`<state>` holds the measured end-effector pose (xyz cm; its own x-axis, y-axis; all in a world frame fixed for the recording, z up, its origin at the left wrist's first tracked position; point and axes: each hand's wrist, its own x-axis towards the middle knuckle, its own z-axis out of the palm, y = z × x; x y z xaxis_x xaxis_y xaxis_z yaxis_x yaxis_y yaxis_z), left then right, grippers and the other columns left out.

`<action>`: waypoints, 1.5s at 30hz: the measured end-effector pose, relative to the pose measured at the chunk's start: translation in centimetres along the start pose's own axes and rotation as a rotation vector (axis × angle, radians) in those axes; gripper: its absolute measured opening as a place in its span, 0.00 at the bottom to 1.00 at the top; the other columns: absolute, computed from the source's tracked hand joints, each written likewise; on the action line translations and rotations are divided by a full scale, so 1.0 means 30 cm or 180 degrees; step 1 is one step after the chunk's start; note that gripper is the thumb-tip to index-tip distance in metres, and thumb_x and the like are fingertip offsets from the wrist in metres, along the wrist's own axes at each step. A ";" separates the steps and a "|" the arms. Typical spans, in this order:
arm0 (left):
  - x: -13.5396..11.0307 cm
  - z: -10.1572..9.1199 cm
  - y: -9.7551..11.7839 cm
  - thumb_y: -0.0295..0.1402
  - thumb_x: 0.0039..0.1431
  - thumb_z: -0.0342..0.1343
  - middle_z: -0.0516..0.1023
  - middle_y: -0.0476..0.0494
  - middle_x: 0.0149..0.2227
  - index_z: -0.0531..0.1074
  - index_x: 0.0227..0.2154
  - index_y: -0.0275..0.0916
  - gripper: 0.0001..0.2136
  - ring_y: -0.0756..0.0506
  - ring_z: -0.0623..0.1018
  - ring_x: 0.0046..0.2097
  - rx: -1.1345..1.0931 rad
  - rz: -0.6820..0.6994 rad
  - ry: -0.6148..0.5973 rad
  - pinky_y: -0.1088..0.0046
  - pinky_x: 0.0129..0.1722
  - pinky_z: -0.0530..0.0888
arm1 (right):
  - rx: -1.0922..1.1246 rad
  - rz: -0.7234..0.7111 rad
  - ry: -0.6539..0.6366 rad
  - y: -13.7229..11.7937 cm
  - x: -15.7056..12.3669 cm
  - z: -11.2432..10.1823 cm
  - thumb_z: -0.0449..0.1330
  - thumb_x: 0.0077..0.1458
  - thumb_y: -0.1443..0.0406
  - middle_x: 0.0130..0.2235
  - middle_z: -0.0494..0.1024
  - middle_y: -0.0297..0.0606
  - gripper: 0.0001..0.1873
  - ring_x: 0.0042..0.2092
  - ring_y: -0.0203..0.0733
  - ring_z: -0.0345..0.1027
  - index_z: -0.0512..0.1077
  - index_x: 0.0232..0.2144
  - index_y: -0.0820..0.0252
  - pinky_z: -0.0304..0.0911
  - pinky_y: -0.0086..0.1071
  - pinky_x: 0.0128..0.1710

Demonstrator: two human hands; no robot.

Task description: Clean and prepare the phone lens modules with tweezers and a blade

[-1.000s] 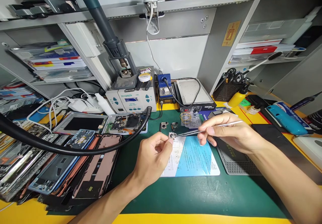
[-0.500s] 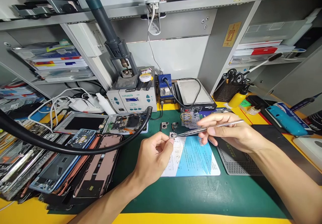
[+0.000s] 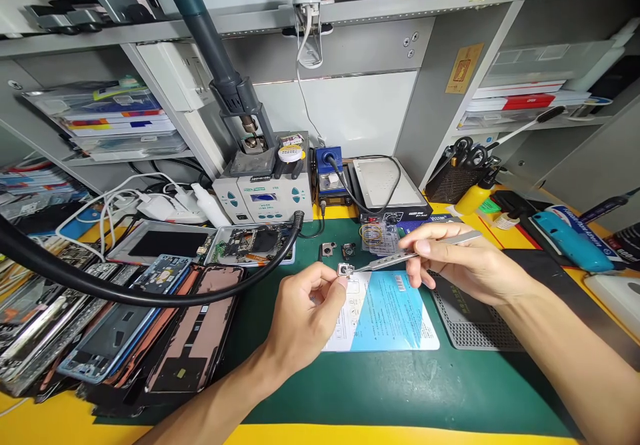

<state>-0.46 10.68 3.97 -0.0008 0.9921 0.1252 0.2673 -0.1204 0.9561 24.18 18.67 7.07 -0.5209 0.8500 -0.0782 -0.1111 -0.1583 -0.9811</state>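
My left hand (image 3: 310, 315) pinches a small silvery camera module (image 3: 345, 269) between thumb and fingertips, just above a blue and white card (image 3: 395, 315). In my right hand (image 3: 450, 265) are metal tweezers (image 3: 395, 259), pointing left, their tips at the module's right edge. Whether the tips grip any part of it is too small to tell. Two similar small modules lie on the green mat behind: one silvery module (image 3: 327, 250) and one darker module (image 3: 349, 251). A clear case with small parts (image 3: 380, 238) sits beside them.
Phone frames (image 3: 195, 331) are piled at the left, under a thick black hose (image 3: 165, 300). A hot-air station (image 3: 265, 195) and a flat heating plate (image 3: 390, 185) stand at the back. A dark perforated pad (image 3: 475, 318) lies under my right wrist.
The tweezers have rolled in my right hand, so a broader face with holes now shows. My right fingers have shifted slightly; my left hand and the module stay nearly in place.
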 end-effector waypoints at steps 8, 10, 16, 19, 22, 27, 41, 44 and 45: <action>-0.011 -0.004 0.003 0.37 0.64 0.56 0.71 0.51 0.19 0.70 0.25 0.40 0.12 0.49 0.72 0.23 -0.0020 0.0071 0.0057 0.74 0.23 0.65 | 0.0098 -0.0009 -0.0073 -0.006 0.001 -0.007 0.74 0.52 0.64 0.29 0.85 0.43 0.07 0.28 0.44 0.80 0.85 0.35 0.59 0.65 0.28 0.21; -0.010 -0.004 0.004 0.37 0.64 0.56 0.71 0.51 0.19 0.70 0.25 0.39 0.12 0.49 0.72 0.23 -0.0022 0.0079 0.0069 0.74 0.23 0.65 | 0.0102 -0.0010 -0.0104 -0.006 0.001 -0.010 0.73 0.53 0.64 0.29 0.85 0.43 0.06 0.28 0.44 0.80 0.85 0.35 0.58 0.65 0.28 0.21; -0.009 -0.003 0.011 0.37 0.64 0.56 0.71 0.51 0.19 0.70 0.24 0.39 0.13 0.49 0.72 0.23 -0.0029 0.0112 0.0080 0.74 0.23 0.65 | 0.0119 0.0010 -0.0086 -0.001 0.004 -0.015 0.73 0.53 0.64 0.30 0.85 0.43 0.06 0.28 0.45 0.81 0.86 0.35 0.58 0.66 0.28 0.21; -0.011 -0.004 0.013 0.36 0.64 0.56 0.71 0.51 0.19 0.70 0.24 0.39 0.13 0.49 0.72 0.23 -0.0025 0.0122 0.0086 0.74 0.23 0.65 | 0.0084 -0.0030 -0.0124 0.000 0.006 -0.018 0.73 0.53 0.64 0.30 0.85 0.44 0.06 0.29 0.45 0.81 0.86 0.35 0.57 0.66 0.28 0.21; -0.011 -0.004 0.013 0.36 0.64 0.56 0.71 0.51 0.19 0.69 0.24 0.39 0.13 0.50 0.72 0.23 -0.0022 0.0124 0.0089 0.74 0.23 0.64 | 0.0046 -0.0094 -0.0200 0.002 0.007 -0.021 0.73 0.53 0.64 0.30 0.85 0.44 0.06 0.29 0.45 0.81 0.86 0.36 0.55 0.66 0.27 0.21; -0.011 -0.002 0.011 0.37 0.64 0.56 0.71 0.51 0.19 0.69 0.24 0.39 0.13 0.50 0.71 0.23 -0.0011 0.0134 0.0093 0.74 0.22 0.63 | 0.0015 -0.0145 -0.0257 0.007 0.005 -0.029 0.73 0.52 0.65 0.32 0.86 0.44 0.07 0.29 0.44 0.82 0.87 0.36 0.53 0.67 0.26 0.21; -0.011 -0.004 0.010 0.37 0.65 0.56 0.70 0.52 0.19 0.69 0.24 0.39 0.13 0.50 0.71 0.22 -0.0033 0.0144 0.0059 0.74 0.22 0.64 | -0.0057 -0.0324 -0.0422 0.008 0.000 -0.034 0.73 0.53 0.65 0.32 0.86 0.43 0.07 0.32 0.44 0.82 0.87 0.37 0.53 0.69 0.25 0.23; -0.011 -0.004 0.010 0.36 0.64 0.56 0.71 0.52 0.19 0.69 0.24 0.39 0.13 0.50 0.71 0.22 -0.0040 0.0124 0.0063 0.74 0.22 0.64 | -0.0057 -0.0348 -0.0425 0.006 0.000 -0.032 0.73 0.53 0.65 0.32 0.85 0.43 0.06 0.32 0.44 0.82 0.87 0.36 0.53 0.69 0.25 0.23; -0.010 -0.004 0.010 0.36 0.64 0.56 0.71 0.51 0.19 0.70 0.24 0.39 0.12 0.50 0.72 0.22 -0.0041 0.0117 0.0064 0.74 0.22 0.64 | -0.0056 -0.0354 -0.0430 0.005 0.000 -0.032 0.73 0.53 0.65 0.32 0.85 0.43 0.06 0.32 0.44 0.82 0.87 0.36 0.53 0.69 0.25 0.23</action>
<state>-0.49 10.35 4.25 -0.0105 0.9862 0.1653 0.2550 -0.1572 0.9541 24.99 19.13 6.75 -0.6153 0.7864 0.0545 -0.1602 -0.0571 -0.9854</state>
